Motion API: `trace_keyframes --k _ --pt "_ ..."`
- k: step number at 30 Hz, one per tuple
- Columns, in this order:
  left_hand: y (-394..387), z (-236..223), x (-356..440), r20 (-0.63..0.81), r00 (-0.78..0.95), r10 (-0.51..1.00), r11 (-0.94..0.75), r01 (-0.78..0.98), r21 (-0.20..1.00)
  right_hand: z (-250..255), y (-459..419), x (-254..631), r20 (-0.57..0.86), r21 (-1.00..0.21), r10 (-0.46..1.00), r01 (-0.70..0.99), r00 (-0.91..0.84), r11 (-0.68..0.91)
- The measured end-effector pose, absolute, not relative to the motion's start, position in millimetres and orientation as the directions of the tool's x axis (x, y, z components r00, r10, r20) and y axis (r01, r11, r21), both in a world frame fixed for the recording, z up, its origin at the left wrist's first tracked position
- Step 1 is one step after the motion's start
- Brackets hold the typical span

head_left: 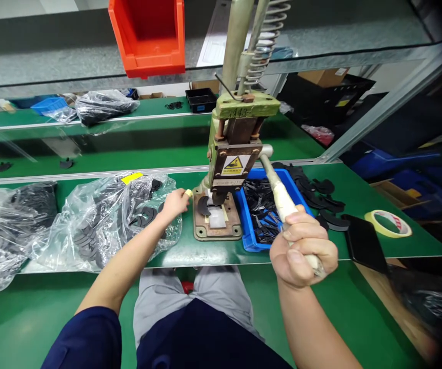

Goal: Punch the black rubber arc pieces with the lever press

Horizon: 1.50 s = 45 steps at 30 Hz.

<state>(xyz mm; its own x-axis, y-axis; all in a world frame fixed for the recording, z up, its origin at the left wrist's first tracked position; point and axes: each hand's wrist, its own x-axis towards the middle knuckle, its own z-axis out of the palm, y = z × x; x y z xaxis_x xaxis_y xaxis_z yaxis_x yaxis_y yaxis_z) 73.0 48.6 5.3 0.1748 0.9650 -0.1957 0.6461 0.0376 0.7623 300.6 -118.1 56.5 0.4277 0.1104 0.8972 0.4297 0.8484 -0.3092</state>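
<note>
The lever [280, 197] is gripped by the right hand [304, 248], right of centre in the lower half of the frame, with the fingers wrapped round the handle. The left hand [175, 204] is held just left of the press [228, 161], its fingers curled and one tip covered in yellow; whether anything is pinched in it cannot be told.

At the centre of the frame, a curved black piece [203, 206] is seated on the left of the base [201, 228], beside a pale pad [217, 217], under the press head. A warning label [234, 164] is fixed to the press front.

Right of the base, a blue bin [248, 241] is filled with small black parts [261, 205]. Curved black pieces [307, 187] are heaped along its far right side, and a black slab [365, 243] and a tape roll [402, 225] are laid farther right.

Left of the left hand, black pieces are held in a clear bag [101, 220]; another bag [9, 225] is placed at the left edge. At the upper left of centre, an orange bin [155, 64] is set on a shelf [59, 61].
</note>
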Motion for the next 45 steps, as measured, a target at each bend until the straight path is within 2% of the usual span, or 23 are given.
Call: trace_keyframes --k 5,10,13,18,22,27,34,38,40,43,45 --pt "55 13 -2 -0.082 0.031 0.996 0.016 0.853 0.522 56 -114 299 0.879 -0.296 0.072 0.420 0.472 0.858" --pt "44 8 -24 -0.144 0.177 0.974 -0.128 0.947 0.294 56 -107 298 0.869 -0.252 0.019 0.409 0.495 0.877" --pt "41 5 -12 -0.188 0.156 0.970 -0.121 0.975 0.185 57 -107 299 0.876 -0.233 0.009 0.407 0.483 0.883" --pt "51 4 3 -0.265 0.060 0.962 -0.015 0.985 0.170 57 -111 300 0.892 -0.252 0.034 0.433 0.451 0.865" --pt "55 7 5 -0.304 0.066 0.950 -0.019 0.988 0.153 55 -115 301 0.883 -0.296 0.084 0.407 0.462 0.864" --pt "47 12 11 -0.301 0.075 0.951 -0.042 0.992 0.116 52 -115 303 0.892 -0.292 0.085 0.421 0.444 0.859" --pt "53 16 10 -0.356 0.050 0.933 0.005 0.988 0.154 53 -119 304 0.895 -0.301 0.107 0.408 0.434 0.862" --pt "46 22 6 -0.325 0.145 0.935 -0.069 0.970 0.232 53 -122 305 0.908 -0.332 0.170 0.410 0.383 0.850" --pt "39 22 7 -0.246 0.238 0.940 -0.155 0.936 0.316 53 -123 305 0.903 -0.333 0.167 0.401 0.395 0.854" --pt "26 18 11 -0.004 0.392 0.920 -0.332 0.783 0.526 51 -123 305 0.894 -0.333 0.155 0.393 0.421 0.857" --pt "18 15 15 0.128 0.406 0.905 -0.393 0.682 0.616 50 -124 305 0.896 -0.352 0.184 0.394 0.404 0.849"
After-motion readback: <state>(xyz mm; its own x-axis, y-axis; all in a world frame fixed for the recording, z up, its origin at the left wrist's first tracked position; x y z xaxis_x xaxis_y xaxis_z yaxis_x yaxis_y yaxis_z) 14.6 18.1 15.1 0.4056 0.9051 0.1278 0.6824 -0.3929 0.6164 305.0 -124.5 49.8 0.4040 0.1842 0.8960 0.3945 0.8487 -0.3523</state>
